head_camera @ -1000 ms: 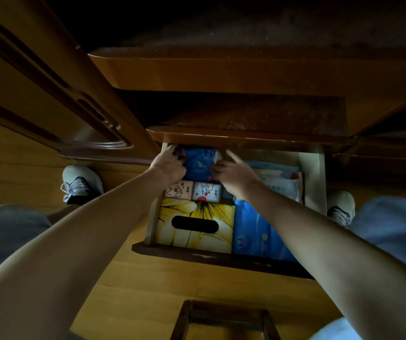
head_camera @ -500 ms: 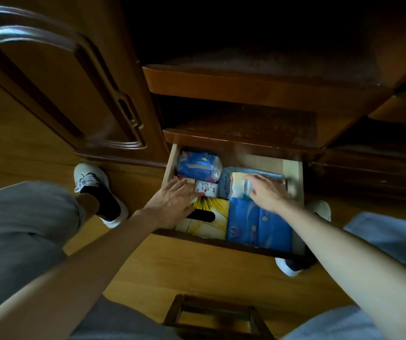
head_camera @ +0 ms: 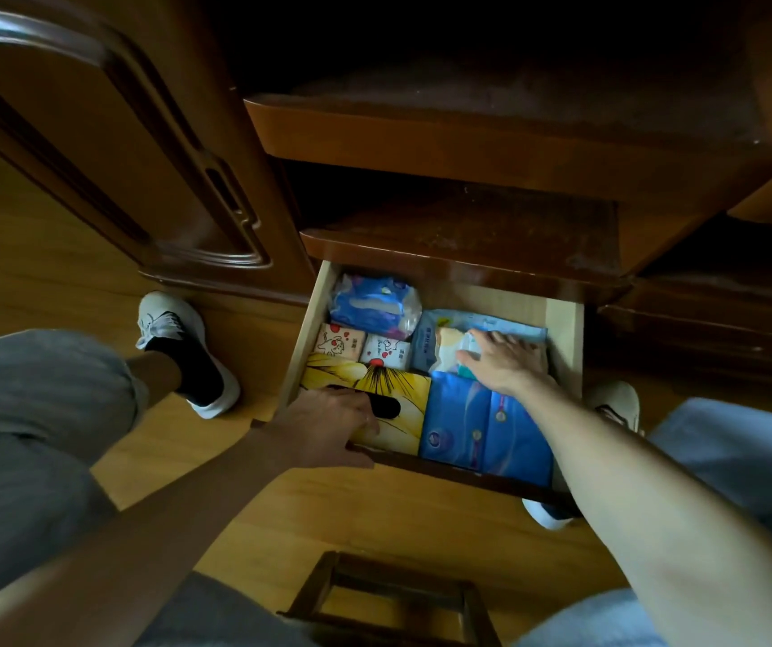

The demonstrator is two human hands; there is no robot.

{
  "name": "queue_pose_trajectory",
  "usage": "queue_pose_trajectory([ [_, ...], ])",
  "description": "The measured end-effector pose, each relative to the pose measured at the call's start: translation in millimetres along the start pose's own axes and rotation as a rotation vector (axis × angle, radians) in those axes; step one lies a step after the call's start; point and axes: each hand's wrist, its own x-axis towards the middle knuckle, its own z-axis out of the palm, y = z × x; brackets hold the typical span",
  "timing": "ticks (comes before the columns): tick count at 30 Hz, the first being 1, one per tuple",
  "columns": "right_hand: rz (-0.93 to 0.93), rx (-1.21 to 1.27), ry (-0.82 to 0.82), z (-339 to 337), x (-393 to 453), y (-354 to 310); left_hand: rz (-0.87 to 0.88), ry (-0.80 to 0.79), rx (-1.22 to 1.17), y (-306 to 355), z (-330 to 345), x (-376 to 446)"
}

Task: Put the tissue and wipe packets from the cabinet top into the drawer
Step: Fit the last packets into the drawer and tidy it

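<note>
The open drawer (head_camera: pixel 565 329) under the cabinet top (head_camera: pixel 468 231) holds several packets. A blue soft tissue pack (head_camera: pixel 374 303) lies at its back left, with two small white cartoon tissue packets (head_camera: pixel 361 348) in front of it. A yellow tissue box (head_camera: pixel 402 394) fills the front left and a blue packet (head_camera: pixel 477 427) the front right. My left hand (head_camera: pixel 328 427) rests on the drawer's front edge over the yellow box, fingers curled on the rim. My right hand (head_camera: pixel 505 361) lies flat, fingers spread, on a pale blue wipe packet (head_camera: pixel 440 340) at the back right.
A wooden cupboard door (head_camera: pixel 108 147) stands open at the left. A small wooden stool (head_camera: pixel 393 600) stands on the floor just below the drawer. My knees and white shoes (head_camera: pixel 174 338) flank the drawer on the wooden floor.
My left hand has drawn back from the small packets to the drawer's front edge. My right hand stays pressed on the pale wipe packet at the back right.
</note>
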Motion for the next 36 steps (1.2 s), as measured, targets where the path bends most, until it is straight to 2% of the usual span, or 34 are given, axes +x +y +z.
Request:
queue_pose_trajectory([
  [5, -0.012, 0.009, 0.009, -5, -2, 0, -0.028, 0.014, 0.013, -1, 0, -3],
  [9, -0.109, 0.042, 0.258, -7, -27, 7, 0.003, -0.033, 0.064, 1, -1, -9],
  [11, -0.198, 0.009, 0.297, -7, -51, 15, 0.003, -0.052, 0.092, 1, -2, -13],
  [14, -0.373, -0.119, 0.292, -2, -100, 22, 0.013, -0.048, 0.128, 1, -6, -17],
  [17, -0.492, -0.227, 0.151, 15, -150, 19, 0.035, -0.029, 0.183, 6, -7, -18],
  [19, -0.489, -0.347, 0.054, 30, -171, 14, 0.029, -0.017, 0.183, 9, -8, -18],
  [24, -0.370, -0.299, 0.063, 38, -184, 2, -0.004, -0.006, 0.179, 14, -8, -23],
  [31, -0.346, -0.231, 0.200, 13, -162, 21, -0.011, 0.115, 0.209, 8, -24, 2],
  [36, -0.260, -0.323, 0.307, 17, -133, 20, -0.136, 0.110, 0.189, 0, -25, 23],
])
